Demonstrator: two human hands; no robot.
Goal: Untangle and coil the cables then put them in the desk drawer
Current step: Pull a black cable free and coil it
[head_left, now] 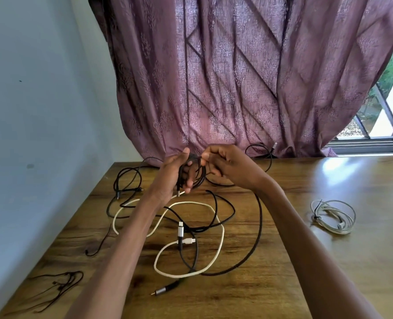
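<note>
While both hands are raised above the wooden desk [306, 261], one black cable coil [196, 173] is held between them.
The left hand [176, 176] grips the coil's loops; the right hand [223, 163] pinches its strand. On the desk: one loose white cable [220, 236] beneath the coil, tangled with black cables [258, 226]; one tied white coil [332, 216] to the right; two thin black ties [59, 284] near the left edge.

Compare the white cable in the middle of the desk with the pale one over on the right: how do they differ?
The white cable sprawls in loose open loops, crossed by black cables; the pale cable is coiled into a neat bundle. The pale one is bound with a dark tie and lies apart; the white one has none. Both rest on the wooden desk.
</note>
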